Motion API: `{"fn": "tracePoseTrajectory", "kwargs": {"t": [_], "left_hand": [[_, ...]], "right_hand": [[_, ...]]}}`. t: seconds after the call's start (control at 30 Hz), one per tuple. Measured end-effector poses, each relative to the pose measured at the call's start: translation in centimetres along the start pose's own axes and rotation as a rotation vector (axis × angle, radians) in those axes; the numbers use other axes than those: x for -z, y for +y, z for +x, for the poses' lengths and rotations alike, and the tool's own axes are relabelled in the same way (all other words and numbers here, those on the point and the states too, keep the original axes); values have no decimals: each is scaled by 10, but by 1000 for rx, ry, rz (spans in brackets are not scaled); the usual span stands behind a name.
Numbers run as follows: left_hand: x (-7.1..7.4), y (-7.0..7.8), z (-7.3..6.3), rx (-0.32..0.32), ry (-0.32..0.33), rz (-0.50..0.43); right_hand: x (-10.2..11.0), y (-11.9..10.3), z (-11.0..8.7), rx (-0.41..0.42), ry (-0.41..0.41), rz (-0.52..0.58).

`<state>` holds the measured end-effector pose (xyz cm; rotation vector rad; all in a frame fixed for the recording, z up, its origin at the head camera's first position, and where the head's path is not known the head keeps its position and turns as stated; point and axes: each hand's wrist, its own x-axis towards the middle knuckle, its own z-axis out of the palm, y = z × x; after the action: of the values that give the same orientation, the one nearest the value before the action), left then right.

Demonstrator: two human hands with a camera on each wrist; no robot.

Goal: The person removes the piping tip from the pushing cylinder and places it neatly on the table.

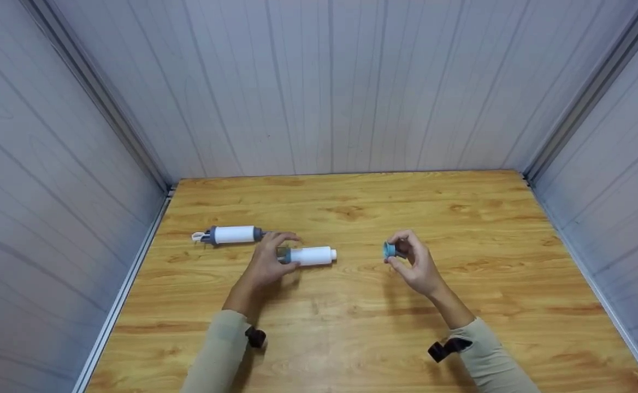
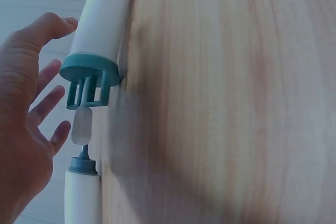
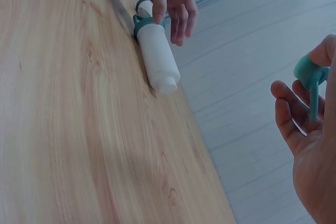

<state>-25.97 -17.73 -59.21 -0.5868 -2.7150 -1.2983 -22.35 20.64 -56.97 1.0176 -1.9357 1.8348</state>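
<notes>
My right hand (image 1: 418, 268) pinches a small teal cap-like piece (image 1: 388, 250) between thumb and fingers, held over the table. In the right wrist view the same teal piece (image 3: 306, 72) shows a thin stem running down toward the palm. A white cylinder (image 1: 312, 255) lies on the table, with a narrower white stub at its right end. Its other end is a teal open-framed collar (image 2: 90, 69) with a pale flat tip sticking out. My left hand (image 1: 267, 263) is spread loosely about that collar end, thumb near the cylinder's side, fingers not closed round it.
Just behind and left of my left hand lies a second white cylinder (image 1: 235, 234) with dark grey ends and a white looped tip. The wood-grain table (image 1: 341, 327) is bounded by pale panel walls (image 1: 330, 87) at the back and both sides.
</notes>
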Motion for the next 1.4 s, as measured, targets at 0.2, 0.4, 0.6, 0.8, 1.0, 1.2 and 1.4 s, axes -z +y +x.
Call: {"fn": "tracePoseTrajectory", "kwargs": {"t": [0.2,0.4,0.6,0.8,1.0,1.2,1.4], "left_hand": [[4,7,1,-74,53,-20],[8,15,2,-121,83,-32],[10,23,4,-149,124,-31],[9,33,5,-192,153,-17],[6,42,8,-261,177,-24],[3,53,11,-316,185,-15],[-1,63,14,-361,172,-38]], "right_hand": [[-1,3,-2,-5,-1,-9],[-1,7,-4,1,1,24],[-2,9,-6,-15,7,27],[-2,10,-5,-60,30,-3],[-1,13,-5,-95,45,-16],[-1,16,-4,-111,54,-49],[-4,17,-2,-106,57,-60]]}}
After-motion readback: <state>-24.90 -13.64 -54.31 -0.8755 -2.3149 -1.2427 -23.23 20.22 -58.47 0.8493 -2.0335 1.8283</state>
